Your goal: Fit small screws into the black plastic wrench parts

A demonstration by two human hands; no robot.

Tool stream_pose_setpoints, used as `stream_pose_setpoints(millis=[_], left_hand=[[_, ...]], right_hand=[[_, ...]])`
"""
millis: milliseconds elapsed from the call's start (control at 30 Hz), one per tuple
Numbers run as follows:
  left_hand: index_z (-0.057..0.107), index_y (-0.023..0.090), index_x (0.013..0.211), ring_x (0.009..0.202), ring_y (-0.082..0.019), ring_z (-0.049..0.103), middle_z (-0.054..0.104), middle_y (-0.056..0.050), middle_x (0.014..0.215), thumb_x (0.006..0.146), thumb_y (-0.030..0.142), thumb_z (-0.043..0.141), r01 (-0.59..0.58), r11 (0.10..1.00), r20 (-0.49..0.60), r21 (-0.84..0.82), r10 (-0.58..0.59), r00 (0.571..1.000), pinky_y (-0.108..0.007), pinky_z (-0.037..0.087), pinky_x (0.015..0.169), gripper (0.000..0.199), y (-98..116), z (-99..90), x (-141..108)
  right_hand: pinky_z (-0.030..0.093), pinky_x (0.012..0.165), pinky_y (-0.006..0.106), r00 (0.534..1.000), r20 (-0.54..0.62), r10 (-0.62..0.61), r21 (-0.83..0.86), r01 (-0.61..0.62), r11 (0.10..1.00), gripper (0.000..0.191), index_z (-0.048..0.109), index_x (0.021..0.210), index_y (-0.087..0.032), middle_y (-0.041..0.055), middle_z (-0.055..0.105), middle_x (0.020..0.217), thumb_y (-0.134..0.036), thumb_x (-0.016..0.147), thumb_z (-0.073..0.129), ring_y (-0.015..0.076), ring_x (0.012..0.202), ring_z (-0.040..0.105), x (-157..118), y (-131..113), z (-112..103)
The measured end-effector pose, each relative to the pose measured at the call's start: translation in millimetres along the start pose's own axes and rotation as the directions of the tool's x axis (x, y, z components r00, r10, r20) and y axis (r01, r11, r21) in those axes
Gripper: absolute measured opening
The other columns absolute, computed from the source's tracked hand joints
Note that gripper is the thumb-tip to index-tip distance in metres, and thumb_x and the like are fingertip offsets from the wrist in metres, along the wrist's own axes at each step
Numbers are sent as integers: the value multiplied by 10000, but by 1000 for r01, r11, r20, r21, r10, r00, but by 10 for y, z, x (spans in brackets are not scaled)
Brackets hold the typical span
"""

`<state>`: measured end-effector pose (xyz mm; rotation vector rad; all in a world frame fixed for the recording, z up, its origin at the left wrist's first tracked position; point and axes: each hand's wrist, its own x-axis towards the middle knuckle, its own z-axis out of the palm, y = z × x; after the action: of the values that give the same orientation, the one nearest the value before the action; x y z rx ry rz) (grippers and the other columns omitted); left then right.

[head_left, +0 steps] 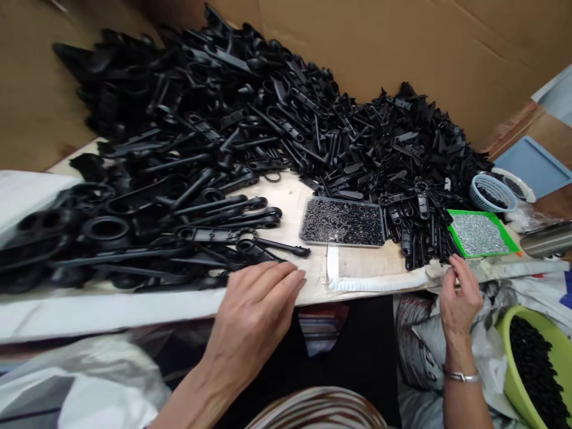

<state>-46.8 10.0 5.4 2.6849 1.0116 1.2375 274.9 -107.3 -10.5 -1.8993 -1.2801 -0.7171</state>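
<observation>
My left hand [261,298] hangs over the table's front edge, its back towards me and its fingers bent and pressed together. Whatever is under those fingers is hidden. Just beyond it lie long black plastic handle-like parts with ring ends [214,235]. My right hand [462,295], with a bracelet on its wrist, has thumb and fingers pinched together at the front edge of a heap of smaller black plastic parts [420,223]. I cannot make out what is in the pinch. Between the hands sits a clear tray [342,243] of tiny black pieces.
A green tray [507,247] of small silvery pieces and a blue basket [494,193] stand at the right. A large black heap [250,89] rises against cardboard [357,42]. Below right is a yellow-green tub [507,339] of black pieces, beside plastic sacks [417,339].
</observation>
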Motion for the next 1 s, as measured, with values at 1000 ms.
stream_pose_setpoints(millis=[1000], left_hand=[[619, 191, 1169, 1154, -190, 577, 589, -38, 1265, 675, -70, 362, -146, 971, 423, -187, 214, 881, -305, 480, 1001, 615, 45, 1646, 1950]], right_hand=[[357, 1045, 562, 966, 257, -12, -30, 20, 999, 553, 431, 1422, -228, 168, 419, 1434, -462, 931, 535, 327, 1309, 402, -50, 655, 70]])
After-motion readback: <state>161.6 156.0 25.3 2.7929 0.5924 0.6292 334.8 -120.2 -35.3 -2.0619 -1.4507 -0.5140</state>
